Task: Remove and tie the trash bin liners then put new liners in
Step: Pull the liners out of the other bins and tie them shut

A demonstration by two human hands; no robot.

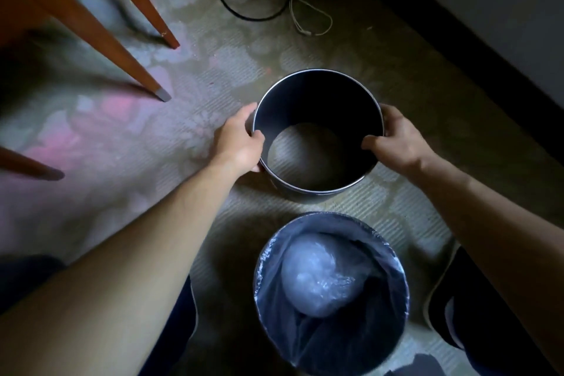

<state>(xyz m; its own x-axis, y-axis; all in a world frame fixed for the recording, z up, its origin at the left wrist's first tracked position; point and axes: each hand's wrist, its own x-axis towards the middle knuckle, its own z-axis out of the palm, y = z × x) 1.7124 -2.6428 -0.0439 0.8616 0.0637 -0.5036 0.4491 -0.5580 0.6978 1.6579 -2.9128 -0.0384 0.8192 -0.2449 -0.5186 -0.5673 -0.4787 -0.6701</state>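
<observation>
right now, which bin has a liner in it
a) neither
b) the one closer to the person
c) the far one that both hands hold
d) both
B: the near bin has a clear liner folded over its rim, while the far bin, gripped at the rim by the left hand and right hand, shows bare dark walls.

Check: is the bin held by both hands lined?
No, the far bin, gripped at its rim by the left hand and right hand, shows a bare inside; only the near bin has a liner.
</observation>
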